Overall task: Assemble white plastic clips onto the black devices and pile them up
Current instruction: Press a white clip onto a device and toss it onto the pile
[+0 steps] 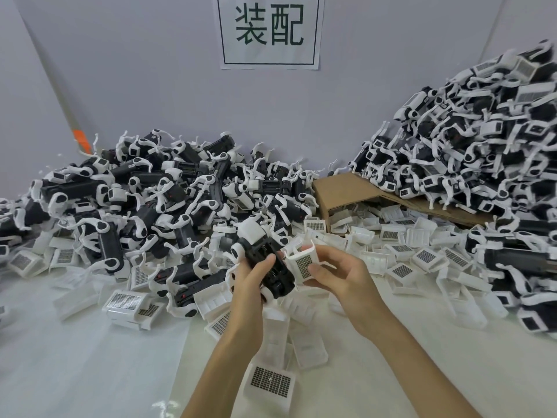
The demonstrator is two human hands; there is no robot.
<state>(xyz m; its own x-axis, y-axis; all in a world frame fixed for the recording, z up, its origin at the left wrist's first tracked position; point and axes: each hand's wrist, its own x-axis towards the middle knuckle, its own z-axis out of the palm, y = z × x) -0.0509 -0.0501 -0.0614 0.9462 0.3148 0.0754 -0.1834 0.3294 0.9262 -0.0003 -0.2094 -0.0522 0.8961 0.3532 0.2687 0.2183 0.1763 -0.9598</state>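
Note:
My left hand [251, 285] grips a black device [271, 263] with white end parts, tilted, near the middle of the view. My right hand [337, 276] pinches a white plastic clip [303, 260] with a dark grid label, held right beside the device and touching it. Loose white clips [401, 257] lie scattered on the white table [90, 357]. A heap of black devices [144, 200] fills the left and back. A taller heap of devices with clips [488, 152] rises at the right.
A flattened brown cardboard piece [346, 191] leans under the right heap. A paper sign [269, 28] with green characters hangs on the grey wall. More white clips [271, 381] lie between my forearms near the front edge.

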